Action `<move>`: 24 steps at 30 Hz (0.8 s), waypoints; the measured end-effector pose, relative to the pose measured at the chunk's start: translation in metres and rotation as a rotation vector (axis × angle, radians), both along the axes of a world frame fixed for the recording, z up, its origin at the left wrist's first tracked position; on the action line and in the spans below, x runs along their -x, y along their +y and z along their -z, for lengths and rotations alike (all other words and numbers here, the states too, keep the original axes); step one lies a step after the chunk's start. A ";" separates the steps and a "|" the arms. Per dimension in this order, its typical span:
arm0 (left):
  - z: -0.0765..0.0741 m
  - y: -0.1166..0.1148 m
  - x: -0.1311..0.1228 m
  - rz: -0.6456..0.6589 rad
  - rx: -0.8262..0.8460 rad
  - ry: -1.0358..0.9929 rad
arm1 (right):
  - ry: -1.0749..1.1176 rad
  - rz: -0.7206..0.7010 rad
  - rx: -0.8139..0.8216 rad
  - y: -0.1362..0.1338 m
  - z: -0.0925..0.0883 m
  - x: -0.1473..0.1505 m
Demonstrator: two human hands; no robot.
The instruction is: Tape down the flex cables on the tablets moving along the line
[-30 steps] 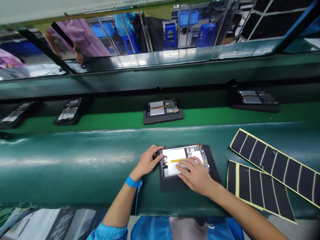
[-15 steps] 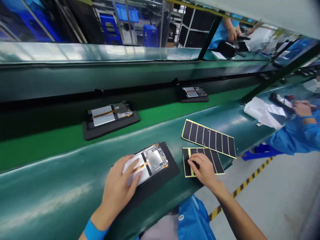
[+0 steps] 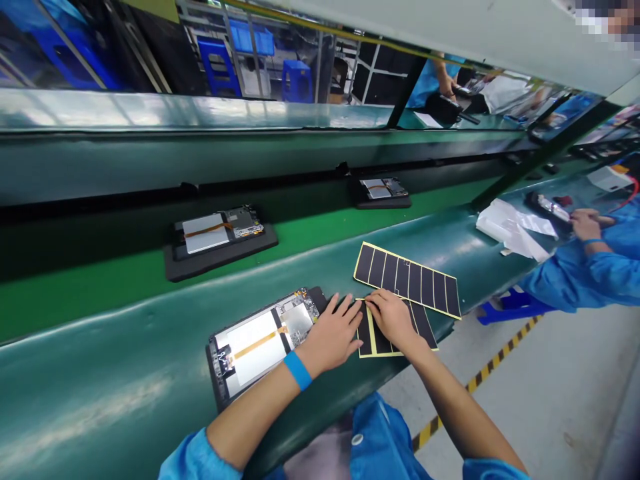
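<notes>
An opened tablet (image 3: 257, 350) lies on a black pad on the green bench, its silver battery, orange ribbon cable and circuit board exposed. My left hand (image 3: 333, 333) reaches over the tablet's right end, fingers stretched out and spread, tips by the left edge of a sheet of black adhesive strips (image 3: 383, 343). At that sheet's upper left, my right hand (image 3: 393, 319) has thumb and forefinger pinched at the top of a black strip; the fingertips hide the exact contact. A second sheet of black strips (image 3: 407, 280) overlaps the first from behind.
On the lower green conveyor (image 3: 310, 230) sit another opened tablet (image 3: 215, 233) and a farther one (image 3: 383, 190), both on black pads. White crumpled sheets (image 3: 515, 227) lie to the right, near a co-worker's hands (image 3: 587, 223). A dark green post (image 3: 545, 157) slants across the right side.
My left hand has moved right, off the tablet's battery and over to the strip sheet. My right hand has shifted up to the sheet's top edge. The camera view has turned slightly.
</notes>
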State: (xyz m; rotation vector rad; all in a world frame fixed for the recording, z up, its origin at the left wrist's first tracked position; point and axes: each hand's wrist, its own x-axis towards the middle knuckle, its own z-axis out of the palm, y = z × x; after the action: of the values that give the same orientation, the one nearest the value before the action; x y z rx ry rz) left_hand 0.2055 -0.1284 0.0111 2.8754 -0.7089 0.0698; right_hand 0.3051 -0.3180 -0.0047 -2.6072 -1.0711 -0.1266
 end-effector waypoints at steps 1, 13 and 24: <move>0.003 -0.001 -0.002 0.004 -0.008 0.015 | -0.009 -0.001 0.006 0.000 0.001 -0.001; 0.010 -0.002 -0.001 0.008 0.015 0.032 | -0.049 -0.036 0.034 -0.002 0.004 -0.004; 0.014 -0.007 -0.002 0.032 0.005 0.031 | 0.026 -0.130 0.104 0.000 -0.010 -0.019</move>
State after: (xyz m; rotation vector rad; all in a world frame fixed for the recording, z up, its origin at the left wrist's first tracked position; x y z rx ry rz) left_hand 0.2074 -0.1354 -0.0028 2.8529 -0.7474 0.0226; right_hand 0.3240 -0.3184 0.0056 -2.6123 -1.2654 -0.0079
